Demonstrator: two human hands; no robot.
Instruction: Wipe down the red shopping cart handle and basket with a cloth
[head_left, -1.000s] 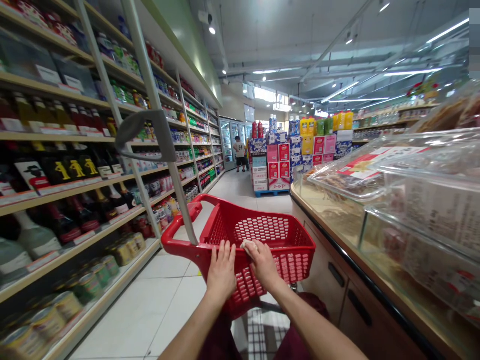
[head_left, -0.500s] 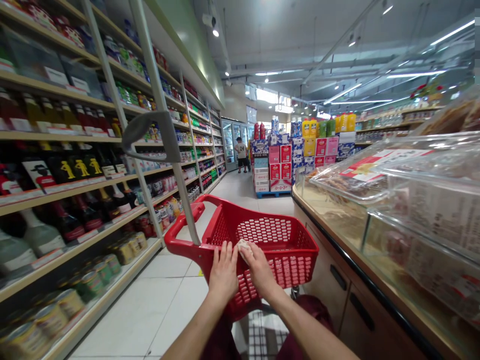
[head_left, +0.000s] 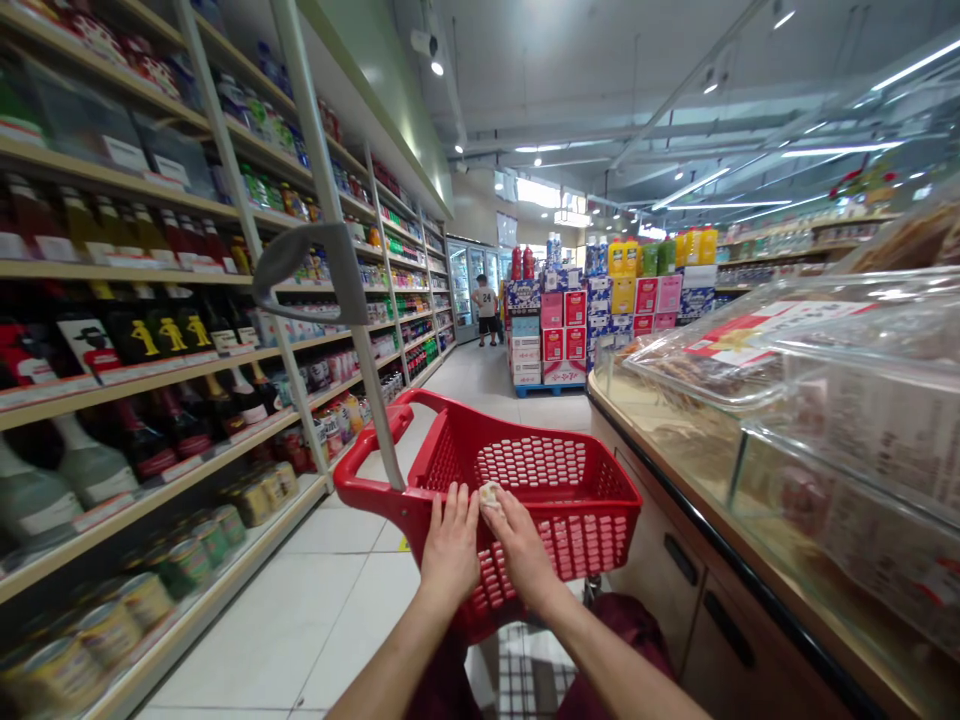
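Note:
A red plastic shopping basket cart (head_left: 592,510) with perforated sides stands right in front of me. My left hand (head_left: 451,550) lies on its near side, fingers stretched out and their tips at the upper rim. Beside it, my right hand (head_left: 519,548) presses a crumpled whitish tissue or cloth (head_left: 490,494) against the same rim; part of that wad is hidden under the fingers. A metal pole with a grey handle (head_left: 341,275) rises at the cart's left end. The inside of the basket is only partly visible.
Shelves of bottles and cans (head_left: 150,370) line the left. A glass-edged counter (head_left: 630,410) with clear food packs (head_left: 720,350) stands close on the right. Stacked drink boxes (head_left: 562,340) occupy a blue pallet ahead. A person (head_left: 486,305) stands farther down the tiled aisle.
The whole view has shifted very slightly, with things sitting a little farther right. Both hands stay at the near rim, and the wad is still under the right fingers.

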